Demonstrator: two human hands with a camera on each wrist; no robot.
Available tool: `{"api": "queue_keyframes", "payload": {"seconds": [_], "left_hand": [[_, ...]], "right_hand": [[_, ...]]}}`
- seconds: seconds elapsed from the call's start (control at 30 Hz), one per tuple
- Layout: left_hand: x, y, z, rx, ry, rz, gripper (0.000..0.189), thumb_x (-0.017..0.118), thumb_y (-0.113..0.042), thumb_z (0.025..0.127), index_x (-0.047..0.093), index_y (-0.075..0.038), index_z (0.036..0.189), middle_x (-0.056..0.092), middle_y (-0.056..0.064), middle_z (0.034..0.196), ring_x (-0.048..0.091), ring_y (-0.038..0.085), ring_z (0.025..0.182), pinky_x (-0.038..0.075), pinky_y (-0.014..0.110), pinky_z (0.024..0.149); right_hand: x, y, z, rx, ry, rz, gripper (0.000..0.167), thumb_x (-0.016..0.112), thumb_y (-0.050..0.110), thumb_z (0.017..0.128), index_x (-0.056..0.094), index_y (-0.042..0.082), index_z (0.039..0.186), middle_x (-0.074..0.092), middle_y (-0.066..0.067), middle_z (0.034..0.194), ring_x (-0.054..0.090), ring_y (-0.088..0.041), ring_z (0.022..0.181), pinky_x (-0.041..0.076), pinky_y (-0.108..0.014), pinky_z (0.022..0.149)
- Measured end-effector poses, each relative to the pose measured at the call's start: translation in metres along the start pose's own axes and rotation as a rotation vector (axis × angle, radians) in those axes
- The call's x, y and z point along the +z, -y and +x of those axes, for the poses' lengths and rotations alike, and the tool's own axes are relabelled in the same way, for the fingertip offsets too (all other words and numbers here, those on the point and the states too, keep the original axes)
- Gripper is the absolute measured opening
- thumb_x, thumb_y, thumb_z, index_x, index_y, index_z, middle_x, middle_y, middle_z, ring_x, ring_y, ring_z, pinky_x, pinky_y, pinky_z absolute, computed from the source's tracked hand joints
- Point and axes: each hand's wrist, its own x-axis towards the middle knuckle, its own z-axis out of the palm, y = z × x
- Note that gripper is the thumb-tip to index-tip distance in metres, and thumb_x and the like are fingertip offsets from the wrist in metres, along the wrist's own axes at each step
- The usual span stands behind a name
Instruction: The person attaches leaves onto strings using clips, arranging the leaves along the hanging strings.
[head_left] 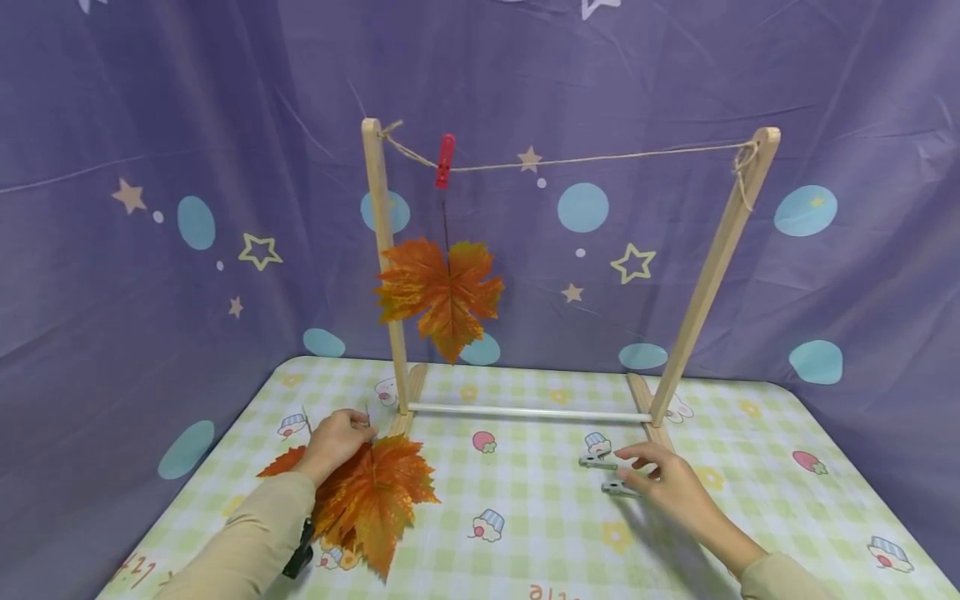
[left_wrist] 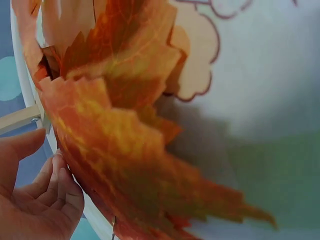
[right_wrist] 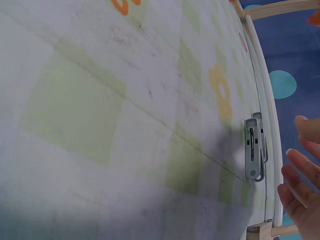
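Observation:
My left hand point(head_left: 341, 440) is at the stem of an orange maple leaf point(head_left: 378, 500) low over the table; in the left wrist view a gap shows between its thumb and fingertips, beside the leaf point(left_wrist: 115, 135). Another orange leaf point(head_left: 283, 462) shows partly behind that hand. My right hand point(head_left: 667, 479) hovers over two grey clothespins, one farther back point(head_left: 596, 462) and one nearer point(head_left: 619, 489). In the right wrist view its thumb and fingers stand apart, beside a clothespin point(right_wrist: 253, 150). A third maple leaf point(head_left: 447, 292) hangs by its stem under a red clothespin point(head_left: 445, 162).
A wooden frame has a left post point(head_left: 386, 250), a right post point(head_left: 712, 279) and a white bar point(head_left: 525, 412) low between them. Twine point(head_left: 600, 158) runs between the post tops. Beneath is a checked tablecloth point(head_left: 540, 483); a purple curtain point(head_left: 487, 75) hangs behind.

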Motion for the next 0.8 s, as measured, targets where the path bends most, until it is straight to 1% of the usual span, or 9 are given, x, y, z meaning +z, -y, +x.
{"api": "queue_keyframes", "payload": {"seconds": [0.1, 0.23, 0.33, 0.57, 0.7, 0.8], "left_hand": [[0.002, 0.001, 0.001, -0.009, -0.007, 0.007, 0.039, 0.064, -0.019, 0.094, 0.062, 0.011, 0.119, 0.068, 0.025, 0.11, 0.063, 0.04, 0.102, 0.048, 0.052, 0.089], [0.005, 0.003, 0.003, -0.026, -0.024, 0.031, 0.037, 0.066, -0.019, 0.091, 0.065, 0.01, 0.114, 0.066, 0.026, 0.113, 0.062, 0.04, 0.102, 0.047, 0.053, 0.089], [0.006, 0.004, 0.003, -0.043, -0.031, 0.041, 0.037, 0.066, -0.019, 0.091, 0.066, 0.01, 0.113, 0.065, 0.027, 0.116, 0.061, 0.042, 0.103, 0.047, 0.054, 0.09], [0.006, 0.002, 0.002, -0.071, -0.034, 0.076, 0.035, 0.067, -0.018, 0.09, 0.067, 0.009, 0.112, 0.066, 0.026, 0.116, 0.062, 0.041, 0.102, 0.047, 0.054, 0.089], [0.004, 0.001, 0.001, -0.08, -0.036, 0.105, 0.037, 0.069, -0.022, 0.089, 0.069, 0.005, 0.113, 0.067, 0.023, 0.117, 0.064, 0.038, 0.099, 0.048, 0.055, 0.085], [0.003, 0.001, 0.001, -0.085, -0.036, 0.127, 0.04, 0.07, -0.028, 0.089, 0.07, 0.002, 0.116, 0.067, 0.021, 0.117, 0.064, 0.036, 0.097, 0.048, 0.055, 0.082]], "right_hand": [[0.0, -0.002, -0.001, -0.004, 0.018, -0.015, 0.028, 0.076, 0.013, 0.087, 0.07, 0.006, 0.113, 0.068, -0.005, 0.11, 0.06, -0.023, 0.096, 0.05, -0.029, 0.077], [0.0, -0.006, -0.001, -0.03, 0.025, -0.037, 0.029, 0.077, 0.014, 0.086, 0.071, 0.006, 0.113, 0.068, -0.005, 0.11, 0.061, -0.024, 0.096, 0.05, -0.028, 0.077], [-0.001, -0.008, -0.001, -0.039, 0.04, -0.04, 0.03, 0.078, 0.013, 0.084, 0.071, 0.005, 0.112, 0.068, -0.006, 0.109, 0.06, -0.025, 0.095, 0.051, -0.028, 0.077], [0.001, -0.012, -0.001, 0.041, 0.128, -0.006, 0.034, 0.081, 0.01, 0.08, 0.071, 0.005, 0.112, 0.064, -0.006, 0.108, 0.056, -0.022, 0.095, 0.052, -0.034, 0.078], [0.002, -0.014, -0.001, 0.045, 0.15, -0.001, 0.037, 0.081, 0.006, 0.078, 0.07, 0.002, 0.113, 0.062, -0.007, 0.105, 0.055, -0.021, 0.092, 0.052, -0.03, 0.073], [0.003, -0.015, 0.0, 0.041, 0.145, -0.015, 0.036, 0.082, 0.002, 0.076, 0.071, 0.002, 0.111, 0.063, -0.006, 0.103, 0.057, -0.021, 0.092, 0.052, -0.028, 0.072]]}}
